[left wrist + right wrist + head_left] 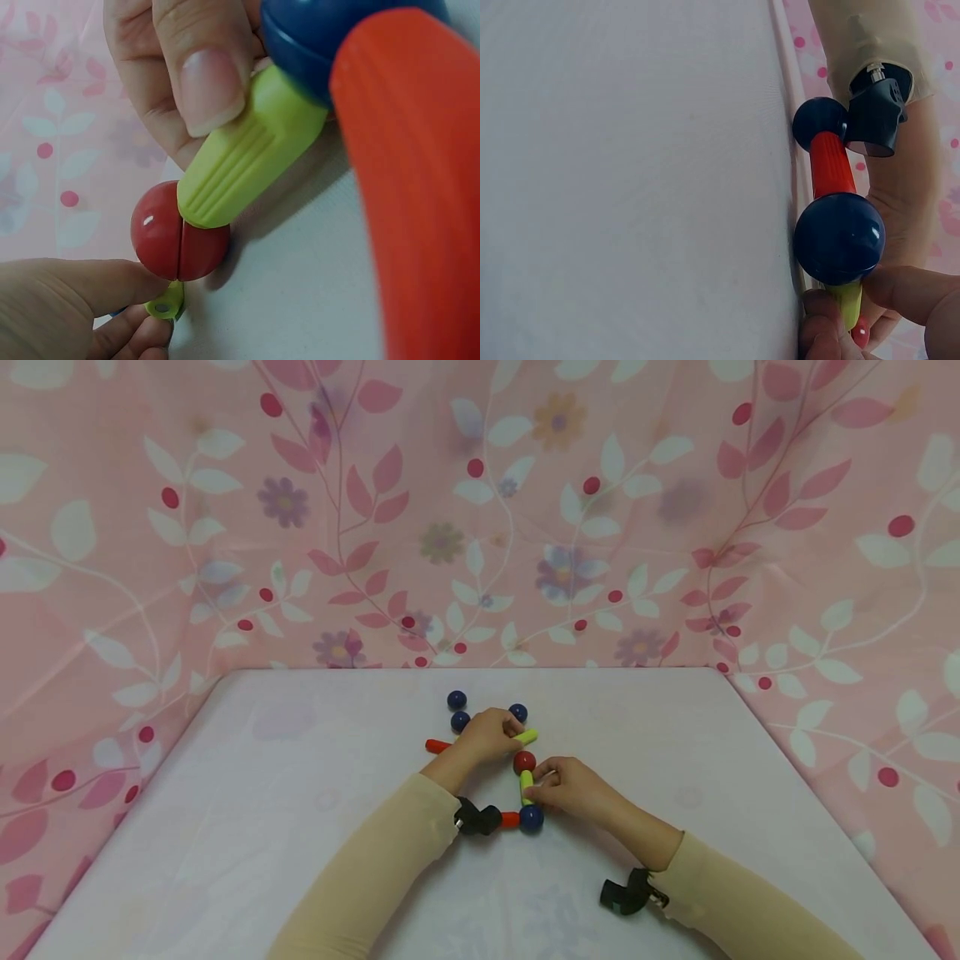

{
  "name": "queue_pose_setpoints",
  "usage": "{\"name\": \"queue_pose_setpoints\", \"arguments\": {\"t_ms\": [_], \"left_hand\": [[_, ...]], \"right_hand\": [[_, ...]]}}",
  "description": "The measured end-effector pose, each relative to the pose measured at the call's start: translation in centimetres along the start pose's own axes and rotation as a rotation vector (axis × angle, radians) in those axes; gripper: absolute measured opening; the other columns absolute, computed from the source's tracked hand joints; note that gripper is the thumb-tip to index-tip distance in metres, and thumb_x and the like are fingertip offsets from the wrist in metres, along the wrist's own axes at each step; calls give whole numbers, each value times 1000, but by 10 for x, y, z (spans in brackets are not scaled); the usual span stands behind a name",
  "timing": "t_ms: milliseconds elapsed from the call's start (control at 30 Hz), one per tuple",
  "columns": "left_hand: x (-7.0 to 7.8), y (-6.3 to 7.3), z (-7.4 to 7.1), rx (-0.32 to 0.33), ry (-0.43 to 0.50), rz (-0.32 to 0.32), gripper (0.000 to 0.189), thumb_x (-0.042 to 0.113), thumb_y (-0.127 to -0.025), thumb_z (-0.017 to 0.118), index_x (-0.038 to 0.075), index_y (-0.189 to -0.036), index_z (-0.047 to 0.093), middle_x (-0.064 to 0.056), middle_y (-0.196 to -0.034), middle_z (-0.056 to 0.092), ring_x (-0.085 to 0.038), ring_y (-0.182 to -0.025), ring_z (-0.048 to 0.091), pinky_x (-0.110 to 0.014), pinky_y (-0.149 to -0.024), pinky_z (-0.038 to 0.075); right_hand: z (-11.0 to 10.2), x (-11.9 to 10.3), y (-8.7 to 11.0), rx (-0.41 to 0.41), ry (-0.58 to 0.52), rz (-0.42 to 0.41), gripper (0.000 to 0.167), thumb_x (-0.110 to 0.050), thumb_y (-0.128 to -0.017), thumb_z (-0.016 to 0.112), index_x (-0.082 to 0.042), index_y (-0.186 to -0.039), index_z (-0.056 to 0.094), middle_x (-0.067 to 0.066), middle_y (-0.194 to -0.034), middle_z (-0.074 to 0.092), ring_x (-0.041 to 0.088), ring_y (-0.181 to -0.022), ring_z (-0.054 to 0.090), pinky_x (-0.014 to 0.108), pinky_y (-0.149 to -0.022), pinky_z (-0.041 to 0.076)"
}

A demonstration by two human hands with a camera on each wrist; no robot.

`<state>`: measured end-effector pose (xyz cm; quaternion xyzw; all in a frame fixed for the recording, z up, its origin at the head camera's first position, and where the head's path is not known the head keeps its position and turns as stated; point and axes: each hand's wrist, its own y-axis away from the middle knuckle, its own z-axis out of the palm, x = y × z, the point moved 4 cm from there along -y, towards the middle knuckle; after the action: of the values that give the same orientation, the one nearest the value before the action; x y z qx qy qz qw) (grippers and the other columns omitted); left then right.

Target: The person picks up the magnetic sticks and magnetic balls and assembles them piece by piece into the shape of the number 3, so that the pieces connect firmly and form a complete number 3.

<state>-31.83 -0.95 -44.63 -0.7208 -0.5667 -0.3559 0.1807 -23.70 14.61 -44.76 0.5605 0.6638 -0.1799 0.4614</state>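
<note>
Left to right on the white desk lie a red rod and two glossy blue balls; the left hand pinches a lime stick, a grey disc in its end, just beside a seamed red ball; the right hand grips a ridged lime bar linking that ball to a blue sphere.

Left fingers and right fingers pinching lime rods, red ball between

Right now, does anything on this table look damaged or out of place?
Nothing stands out: the right hand pinches a lime-green rod between the red ball and a blue ball; nothing in view looks broken.
</note>
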Motion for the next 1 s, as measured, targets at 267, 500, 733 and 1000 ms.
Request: {"name": "queue_pose_setpoints", "arguments": {"t_ms": [267, 500, 733, 1000], "left_hand": [[-2, -1, -3, 13, -26, 15, 16, 17, -89, 76, 14, -105, 74, 2, -93, 65, -15, -87, 59, -29, -80, 50], [3, 4, -10, 12, 23, 31, 17, 21, -91, 73, 13, -107, 74, 0, -94, 66, -17, -87, 60, -30, -80, 51], [4, 11, -15, -1, 128, 10, 20, 23, -93, 71, 12, -110, 73, -1, -97, 67, -19, -91, 60, -33, -85, 52], [1, 14, -12, -23, 278, -93, 24, 23, -92, 71, 8, -111, 72, -4, -97, 68, -18, -87, 61, -29, -80, 52]], "right_hand": [[0, 1, 0, 11, 17, 16, 36, -24, -88, 78, 1, -110, 63, 2, -72, 69, 15, -66, 59, 29, -61, 48], [0, 2, -1, 11, 18, 27, 37, -25, -88, 78, 0, -111, 63, 2, -72, 68, 16, -66, 59, 28, -61, 48], [0, 2, -1, 2, 15, 33, 36, -25, -88, 78, 0, -110, 64, 3, -73, 69, 16, -66, 60, 27, -61, 49], [1, 2, 3, 12, 19, 49, 35, -24, -87, 79, 0, -109, 64, 2, -72, 69, 15, -65, 60, 28, -60, 49]]}}
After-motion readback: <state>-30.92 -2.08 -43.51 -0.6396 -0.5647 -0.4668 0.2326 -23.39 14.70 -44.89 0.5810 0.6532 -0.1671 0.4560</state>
